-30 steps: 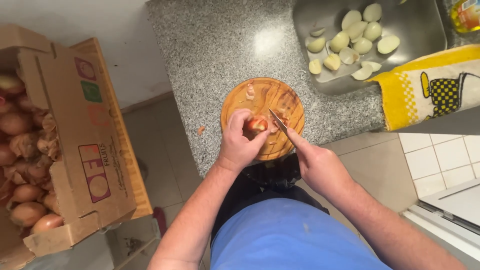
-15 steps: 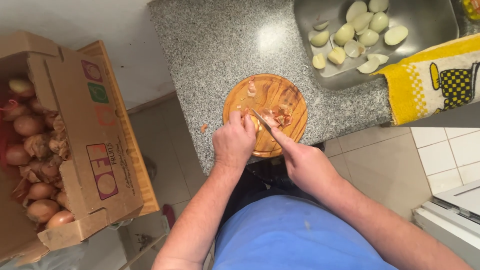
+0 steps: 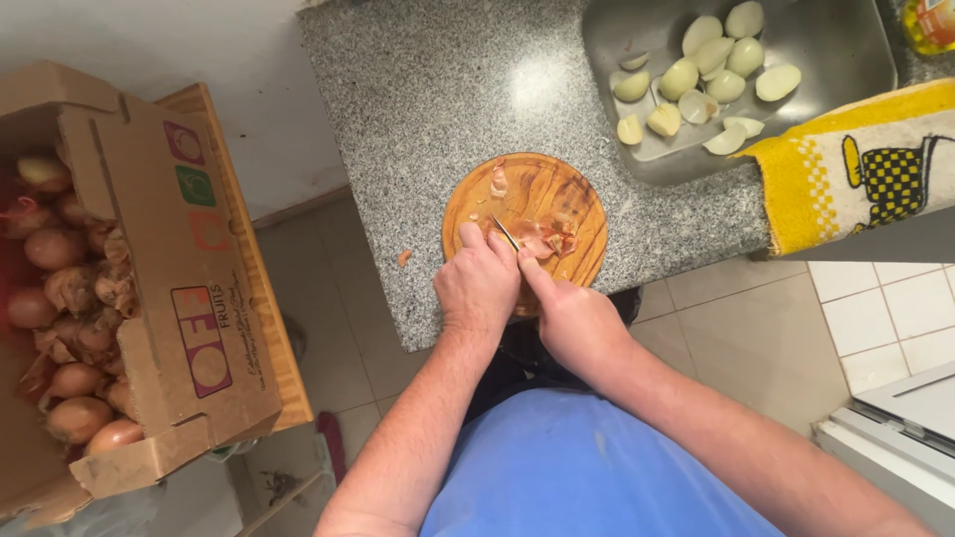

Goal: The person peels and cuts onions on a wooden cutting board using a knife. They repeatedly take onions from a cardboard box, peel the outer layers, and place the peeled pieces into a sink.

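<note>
Both hands meet at the near edge of a round wooden cutting board [image 3: 537, 199] that lies on the grey speckled counter [image 3: 418, 109]. The left hand [image 3: 479, 283] is curled shut over something on the board; what it grips is hidden under the fingers. The right hand [image 3: 572, 318] is closed around a knife [image 3: 505, 235], whose blade points up between the two hands. Just beside the blade lies a small heap of reddish onion skins [image 3: 547, 239].

At the far right of the counter, a metal tray [image 3: 846, 60] holds peeled, pale onion pieces [image 3: 696, 75], some whole and some halved. A yellow towel [image 3: 856, 169] hangs over the tray's near edge. To the left, well apart from the counter, an open cardboard box [image 3: 169, 288] is filled with unpeeled brown onions [image 3: 60, 298].
</note>
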